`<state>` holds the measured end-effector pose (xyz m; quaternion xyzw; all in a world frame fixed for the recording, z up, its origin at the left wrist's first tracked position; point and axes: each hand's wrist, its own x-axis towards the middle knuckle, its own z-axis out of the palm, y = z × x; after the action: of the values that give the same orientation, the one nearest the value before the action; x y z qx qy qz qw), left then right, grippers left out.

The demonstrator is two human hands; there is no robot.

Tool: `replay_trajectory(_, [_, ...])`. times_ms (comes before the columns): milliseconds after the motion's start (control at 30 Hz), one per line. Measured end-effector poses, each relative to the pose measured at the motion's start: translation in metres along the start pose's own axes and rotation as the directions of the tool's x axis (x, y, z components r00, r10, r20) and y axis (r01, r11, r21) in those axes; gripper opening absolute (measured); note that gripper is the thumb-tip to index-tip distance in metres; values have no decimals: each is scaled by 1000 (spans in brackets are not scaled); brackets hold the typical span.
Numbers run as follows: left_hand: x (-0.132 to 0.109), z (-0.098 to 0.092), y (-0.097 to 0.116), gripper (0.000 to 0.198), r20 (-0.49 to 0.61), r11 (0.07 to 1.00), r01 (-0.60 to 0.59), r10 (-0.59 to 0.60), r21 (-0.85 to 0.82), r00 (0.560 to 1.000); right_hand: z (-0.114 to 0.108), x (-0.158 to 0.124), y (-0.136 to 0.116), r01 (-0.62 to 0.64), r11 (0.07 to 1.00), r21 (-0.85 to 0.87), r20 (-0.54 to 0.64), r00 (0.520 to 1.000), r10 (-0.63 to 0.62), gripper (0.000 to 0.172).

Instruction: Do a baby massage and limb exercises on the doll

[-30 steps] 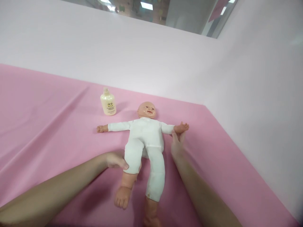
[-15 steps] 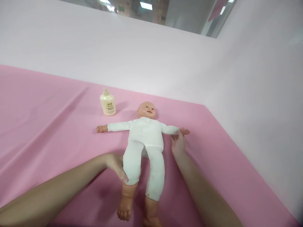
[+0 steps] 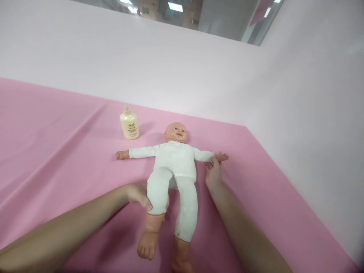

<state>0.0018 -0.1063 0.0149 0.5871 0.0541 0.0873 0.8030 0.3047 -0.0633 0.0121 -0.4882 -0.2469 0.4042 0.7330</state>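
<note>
A baby doll (image 3: 175,161) with a white cloth body lies on its back, its head toward the wall and its arms spread. My left hand (image 3: 141,196) is wrapped round the doll's leg on the left near the knee, thumb on top and the other fingers mostly hidden beneath. That leg is bent and raised off the surface. At the doll's arm on the right, my right hand (image 3: 214,170) grips the wrist between thumb and fingers. The doll's other leg lies stretched out, its foot cut off by the lower frame edge.
A pale yellow pump bottle (image 3: 130,124) stands upright left of the doll's head. Pink cloth (image 3: 71,151) covers the surface, with creases on the left. White walls (image 3: 170,72) rise behind and on the right, with a window (image 3: 222,19) above.
My left hand has lifted the doll's leg a little, bending it more at the knee, and the foot has shifted up and left. My right hand is almost unmoved at the wrist.
</note>
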Motion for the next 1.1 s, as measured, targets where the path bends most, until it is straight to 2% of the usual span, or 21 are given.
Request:
replay_trajectory(100, [1,1,2,58,52,991,21,-14,-135,999,1,-6,-3,80,994,-79,49,996,-76,74])
replay_trajectory(167, [1,1,2,58,29,984,-21,26,-178,999,3,-10,-4,168,978,-127,104,982,-155,73])
replay_trajectory(300, [2,-4,-5,61,-38,965,-108,102,-238,994,5,-12,1,392,906,-161,237,906,-350,71])
replay_trajectory(400, [3,-9,-13,60,-100,931,-144,116,-336,988,5,-14,7,490,849,-197,338,847,-410,59])
replay_trajectory(467, [4,-12,-14,59,-123,900,-163,123,-404,985,4,-19,7,586,767,-262,439,780,-446,47])
replay_trajectory(567, [6,-13,-11,57,-116,868,-195,159,-457,980,4,-28,1,771,558,-307,597,613,-518,35])
replay_trajectory(633, [7,-13,-7,56,-119,859,-217,182,-464,976,5,-34,-4,846,443,-295,660,516,-546,33])
replay_trajectory(700, [8,-11,-4,56,-145,854,-240,194,-461,970,6,-37,-8,881,372,-293,687,464,-559,32])
replay_trajectory(767, [8,-11,-3,56,-166,854,-249,194,-456,967,8,-39,-9,889,338,-308,698,452,-555,31])
replay_trajectory(867, [8,-10,-3,56,-183,861,-240,174,-449,968,9,-39,-9,883,343,-320,706,464,-536,31])
replay_trajectory(1100, [7,-11,-3,53,-233,892,-198,108,-406,966,10,-41,-10,820,464,-335,672,553,-492,32])
